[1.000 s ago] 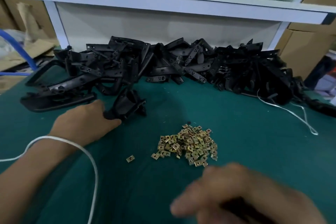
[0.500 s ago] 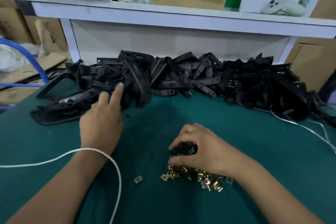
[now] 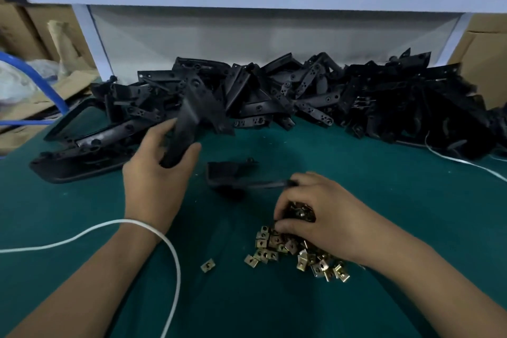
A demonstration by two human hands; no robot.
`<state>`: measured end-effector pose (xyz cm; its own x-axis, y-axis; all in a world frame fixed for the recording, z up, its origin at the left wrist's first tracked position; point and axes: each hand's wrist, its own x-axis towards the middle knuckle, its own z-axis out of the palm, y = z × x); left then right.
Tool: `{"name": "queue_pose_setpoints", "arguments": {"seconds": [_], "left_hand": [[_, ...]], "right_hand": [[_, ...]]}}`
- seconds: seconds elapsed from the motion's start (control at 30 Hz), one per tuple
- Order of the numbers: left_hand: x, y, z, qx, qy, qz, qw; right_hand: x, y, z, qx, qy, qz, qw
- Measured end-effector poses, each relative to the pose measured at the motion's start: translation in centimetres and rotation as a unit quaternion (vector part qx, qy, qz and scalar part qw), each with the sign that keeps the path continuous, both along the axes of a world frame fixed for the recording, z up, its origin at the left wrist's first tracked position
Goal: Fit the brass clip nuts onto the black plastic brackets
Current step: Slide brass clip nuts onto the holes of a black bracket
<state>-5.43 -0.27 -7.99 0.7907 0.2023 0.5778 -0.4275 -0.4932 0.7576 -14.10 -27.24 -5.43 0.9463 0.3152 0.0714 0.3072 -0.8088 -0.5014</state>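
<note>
Gripping brackets (image 3: 189, 121), hands (image 3: 153, 173) gather nuts (image 3: 288, 247).

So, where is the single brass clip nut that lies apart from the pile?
In the head view, the single clip nut lies on the green mat, left of the nut pile and right of the white cord.

The left hand (image 3: 153, 181) grips a long black plastic bracket (image 3: 189, 121); right-hand fingers (image 3: 288, 228) pinch small brass clip nuts (image 3: 299, 252), with another black bracket (image 3: 230, 173) just beyond them.
</note>
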Motion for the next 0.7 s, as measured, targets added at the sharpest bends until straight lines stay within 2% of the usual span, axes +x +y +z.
{"name": "queue_pose_setpoints", "arguments": {"seconds": [0.13, 0.2, 0.3, 0.33, 0.4, 0.47, 0.53, 0.6, 0.7], "left_hand": [[-1.2, 0.2, 0.8, -0.117, -0.012, -0.117, 0.986], [-1.9, -0.3, 0.8, -0.123, 0.007, -0.191, 0.974], [-2.8, -1.6, 0.5, -0.104, 0.050, -0.280, 0.953], [-3.1, -2.1, 0.3, -0.079, 0.064, -0.295, 0.950], [-3.2, -2.4, -0.1, 0.028, 0.067, -0.285, 0.956], [-3.1, -2.4, -0.4, 0.107, 0.093, -0.289, 0.947], [-2.9, -2.5, -0.4, 0.163, 0.113, -0.302, 0.933], [-2.9, -2.6, -0.5, 0.205, 0.110, -0.301, 0.925], [-2.8, -2.5, -0.6, 0.216, 0.097, -0.277, 0.931]], "right_hand": [[-0.4, 0.6, -0.2, 0.021, -0.008, 0.000, 1.000], [-0.5, 0.5, -0.2, 0.072, -0.017, -0.003, 0.997], [-0.2, 0.4, -0.1, 0.207, 0.013, -0.030, 0.978], [0.1, 0.4, -0.1, 0.254, 0.016, -0.043, 0.966], [0.8, 0.4, 0.0, 0.375, 0.010, -0.068, 0.924], [1.3, 0.0, 0.3, 0.533, 0.007, -0.086, 0.842], [1.5, -0.8, 0.6, 0.618, -0.004, -0.107, 0.779], [1.5, -1.3, 0.5, 0.624, -0.002, -0.132, 0.770], [1.5, -1.3, 0.0, 0.612, 0.012, -0.154, 0.776]]}}
